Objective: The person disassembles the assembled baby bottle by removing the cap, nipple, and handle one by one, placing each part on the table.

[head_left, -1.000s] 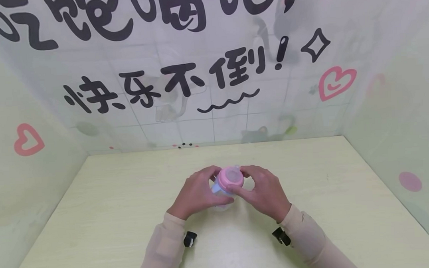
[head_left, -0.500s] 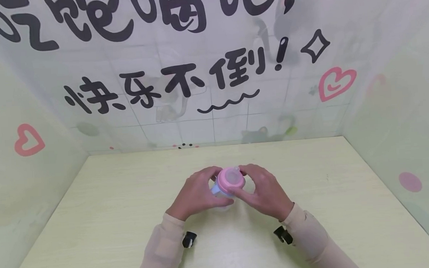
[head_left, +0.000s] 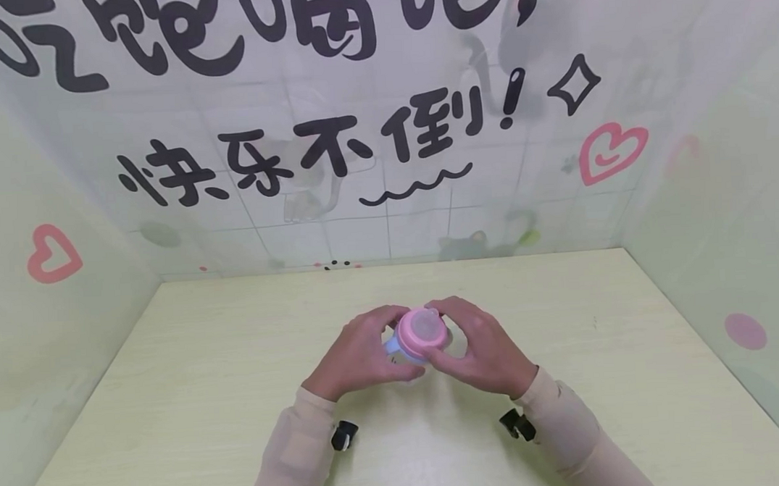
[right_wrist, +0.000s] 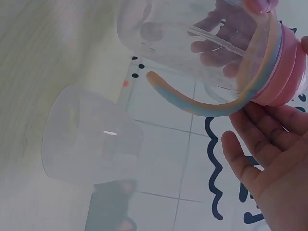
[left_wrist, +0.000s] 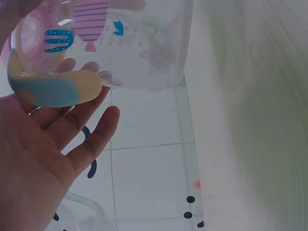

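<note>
A clear baby bottle (right_wrist: 168, 36) with side handles, a straw inside and printed measuring marks is held between both hands. Its pink screw collar (head_left: 426, 330), with a translucent top, tilts toward the head camera. My left hand (head_left: 355, 353) grips the bottle's body from the left; a blue-and-cream handle (left_wrist: 57, 89) lies over its fingers in the left wrist view. On the other side, my right hand (head_left: 482, 348) grips the pink collar with thumb in front and fingers behind. Much of the body is hidden by the hands in the head view.
A clear plastic cup-shaped cover (right_wrist: 91, 139) stands on the pale wood table (head_left: 239, 394) near the right hand. Behind the table rises a white wall panel (head_left: 389, 236) with black lettering, and printed panels flank both sides. A black wrist camera (head_left: 518, 426) sits on the right sleeve.
The pink collar has moved slightly right and toward the body. My right hand has turned a little with its grip on the collar, its wrist shifting right. The left hand stays nearly still.
</note>
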The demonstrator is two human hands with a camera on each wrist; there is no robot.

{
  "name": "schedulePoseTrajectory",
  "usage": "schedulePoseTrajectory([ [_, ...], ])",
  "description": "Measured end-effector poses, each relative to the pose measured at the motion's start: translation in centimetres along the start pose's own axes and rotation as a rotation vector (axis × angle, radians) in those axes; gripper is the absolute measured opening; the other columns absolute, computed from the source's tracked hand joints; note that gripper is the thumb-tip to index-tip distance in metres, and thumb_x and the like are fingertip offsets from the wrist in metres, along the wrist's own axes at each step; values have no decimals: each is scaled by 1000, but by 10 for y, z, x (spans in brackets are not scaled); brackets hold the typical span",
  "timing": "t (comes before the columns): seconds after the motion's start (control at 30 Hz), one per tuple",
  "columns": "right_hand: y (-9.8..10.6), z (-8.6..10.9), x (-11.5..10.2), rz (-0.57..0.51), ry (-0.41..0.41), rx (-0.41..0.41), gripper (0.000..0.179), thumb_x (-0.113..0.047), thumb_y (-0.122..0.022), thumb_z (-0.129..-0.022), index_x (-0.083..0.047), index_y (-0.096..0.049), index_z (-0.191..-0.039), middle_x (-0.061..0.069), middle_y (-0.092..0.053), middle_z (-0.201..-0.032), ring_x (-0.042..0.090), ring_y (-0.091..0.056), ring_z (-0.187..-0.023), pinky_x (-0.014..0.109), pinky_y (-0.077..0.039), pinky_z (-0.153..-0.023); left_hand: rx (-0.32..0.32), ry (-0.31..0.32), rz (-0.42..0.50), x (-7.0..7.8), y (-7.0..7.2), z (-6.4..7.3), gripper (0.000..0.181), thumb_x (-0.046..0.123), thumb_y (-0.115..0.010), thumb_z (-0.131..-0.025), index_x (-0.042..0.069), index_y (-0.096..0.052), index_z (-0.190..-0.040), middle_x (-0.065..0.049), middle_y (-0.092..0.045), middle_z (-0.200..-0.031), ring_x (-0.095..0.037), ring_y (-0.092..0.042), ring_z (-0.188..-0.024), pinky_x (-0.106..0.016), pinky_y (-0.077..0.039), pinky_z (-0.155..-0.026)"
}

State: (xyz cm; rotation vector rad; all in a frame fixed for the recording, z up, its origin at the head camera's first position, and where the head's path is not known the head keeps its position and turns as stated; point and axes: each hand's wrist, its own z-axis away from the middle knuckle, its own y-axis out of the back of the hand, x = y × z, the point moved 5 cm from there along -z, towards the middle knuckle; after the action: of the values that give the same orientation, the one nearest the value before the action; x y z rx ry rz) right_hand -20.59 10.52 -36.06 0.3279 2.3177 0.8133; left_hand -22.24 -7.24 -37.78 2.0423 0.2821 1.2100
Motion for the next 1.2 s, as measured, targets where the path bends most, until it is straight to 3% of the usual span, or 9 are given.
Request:
schedulePoseTrajectory([
  [0.27, -1, 1, 4, -121, 9, -69, 47, -14, -72, -85, -9, -58, -129, -2, -62, -119, 15, -58, -109, 37, -50, -93, -26, -28, 34, 1, -1, 0, 67, 36, -90, -66, 19, -63, -125, 16, -64, -108, -5, -58, -96, -44, -53, -86],
  [0.47, -1, 1, 4, -131, 3, -83, 49, -14, -71, -86, -7, -56, -133, -1, -63, -121, 17, -58, -112, 41, -48, -95, -23, -41, 40, 1, -1, 0, 68, 35, -90, -65, 18, -64, -125, 16, -64, -107, -5, -58, -95, -44, -53, -86],
  [0.6, -1, 1, 4, -57, -57, -69, 58, -26, -71, -87, -9, -53, -139, -2, -63, -124, 18, -56, -116, 52, -42, -99, -15, -20, 14, 0, -2, 0, 66, 38, -89, -67, 21, -64, -124, 19, -64, -106, -4, -58, -94, -37, -53, -82],
  [0.73, 1, 1, 3, 64, -139, -12, 68, -41, -73, -85, -10, -52, -142, -2, -64, -121, 18, -57, -115, 55, -35, -101, 3, 3, -52, 0, -2, 0, 66, 43, -88, -66, 22, -64, -123, 20, -63, -106, -2, -58, -92, -29, -51, -77],
  [0.93, 3, 1, 3, 213, -220, 85, 58, -43, -71, -85, -6, -62, -130, 3, -68, -104, 19, -62, -98, 53, -36, -98, 27, 18, -108, 0, -1, 0, 65, 46, -89, -65, 21, -65, -121, 17, -64, -103, -2, -58, -90, -29, -49, -74],
  [1.2, 2, 2, -1, 243, -253, 133, 49, -48, -75, -82, -9, -69, -111, -3, -68, -89, 13, -62, -84, 53, -38, -95, 37, 39, -162, 0, -1, 0, 66, 46, -90, -64, 19, -65, -119, 14, -64, -102, -7, -60, -90, -29, -49, -74],
])
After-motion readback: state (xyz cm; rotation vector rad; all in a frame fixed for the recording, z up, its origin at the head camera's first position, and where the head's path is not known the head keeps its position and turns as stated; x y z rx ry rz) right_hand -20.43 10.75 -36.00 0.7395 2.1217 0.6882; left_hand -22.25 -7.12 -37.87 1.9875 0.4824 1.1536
